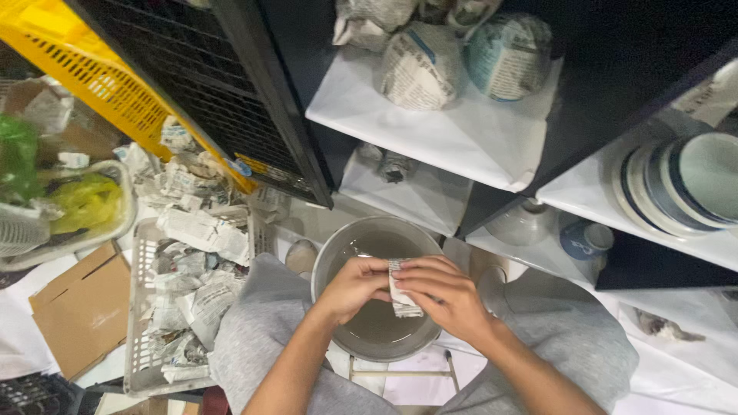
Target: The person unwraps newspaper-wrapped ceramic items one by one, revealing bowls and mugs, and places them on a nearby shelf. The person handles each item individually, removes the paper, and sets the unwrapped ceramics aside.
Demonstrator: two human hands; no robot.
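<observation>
far left, yellow crate (92,77) tipped against the dark rack; below it white basket (142,307) heaped with crumpled newspaper (192,230) — kept within arm's reach. centre, near: left hand (355,286) and right hand (446,296) both curled shut around a folded newspaper wad (401,296), held over the grey basin (338,253) between grey-trousered knees. right, shelves with newspaper-wrapped bowls (461,61) and stacked blue-rimmed plates (684,184) — wrapped against chipping, probably.

Brown cardboard box (81,311), lower left
</observation>
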